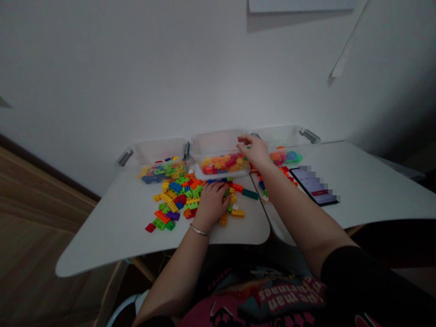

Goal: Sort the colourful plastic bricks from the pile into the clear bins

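Colorful building bricks lie in a loose pile on the white table. My left hand rests on the right part of the pile, fingers bent over the bricks; whether it grips one is hidden. Above the right side of the middle clear box, my right hand hovers with its fingers curved and apart, and something small and green shows by them. Inside the middle box are yellow, orange and red pieces. A dark green brick lies right of my left hand.
The left clear box holds mixed pieces, and the right clear box has orange, blue and green ones. A phone lies on the right table. Between the two tables runs a narrow seam. A wall stands behind the boxes.
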Motion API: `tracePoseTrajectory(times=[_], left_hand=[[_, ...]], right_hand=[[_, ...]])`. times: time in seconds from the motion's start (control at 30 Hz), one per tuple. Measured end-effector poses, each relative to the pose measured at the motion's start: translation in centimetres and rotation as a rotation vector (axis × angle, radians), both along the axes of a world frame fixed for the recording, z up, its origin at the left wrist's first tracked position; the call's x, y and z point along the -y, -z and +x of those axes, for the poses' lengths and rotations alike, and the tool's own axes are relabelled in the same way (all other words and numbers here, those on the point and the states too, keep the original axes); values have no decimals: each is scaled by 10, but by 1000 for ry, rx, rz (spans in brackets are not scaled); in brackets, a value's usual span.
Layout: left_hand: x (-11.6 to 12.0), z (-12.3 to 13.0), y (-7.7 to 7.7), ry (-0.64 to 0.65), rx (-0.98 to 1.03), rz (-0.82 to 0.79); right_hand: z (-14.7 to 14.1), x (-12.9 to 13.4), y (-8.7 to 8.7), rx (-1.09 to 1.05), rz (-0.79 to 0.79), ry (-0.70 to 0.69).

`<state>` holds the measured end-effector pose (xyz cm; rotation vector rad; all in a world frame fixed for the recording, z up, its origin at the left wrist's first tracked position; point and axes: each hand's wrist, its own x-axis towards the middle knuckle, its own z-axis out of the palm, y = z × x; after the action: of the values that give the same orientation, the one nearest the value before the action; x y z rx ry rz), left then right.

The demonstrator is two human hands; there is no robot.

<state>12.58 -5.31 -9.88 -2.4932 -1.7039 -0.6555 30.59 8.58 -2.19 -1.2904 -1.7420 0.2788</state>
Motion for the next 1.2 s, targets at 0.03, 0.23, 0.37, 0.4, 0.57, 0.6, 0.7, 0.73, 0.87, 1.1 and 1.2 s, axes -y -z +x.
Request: tracePoseTrajectory(times=[0.03,0.23,0.37,0.4,0.57,0.6,0.7,0.73,0.87,1.1,1.2], left_hand=[[0,0,0,-1,-2,-3],[1,0,0,3,-10,-3],[0,-1,2,11,-13,16],[0,-1,2,11,-13,18],[-1,-1,3,8,-11,13],[0,-1,3,7,-11,10],[1,0,1,2,-5,5],[1,0,1,1,-4,3],[1,-1,1,4,5,-2],[2,0,0,-3,3,-6],[2,0,-1,2,1,-13]], right_hand=[[3,2,1,-38,18,-27],[18,42,19,-87,255,0],[14,76,49,124,225,-82],[13,82,57,196,183,-101],[8,97,81,505,-12,-77],[8,98,83,543,-38,-66],[8,97,86,624,-79,-46],[8,96,86,637,-81,-38],[7,95,89,622,-58,-26],[8,94,91,553,-73,-77],[9,93,92,457,-54,-110]])
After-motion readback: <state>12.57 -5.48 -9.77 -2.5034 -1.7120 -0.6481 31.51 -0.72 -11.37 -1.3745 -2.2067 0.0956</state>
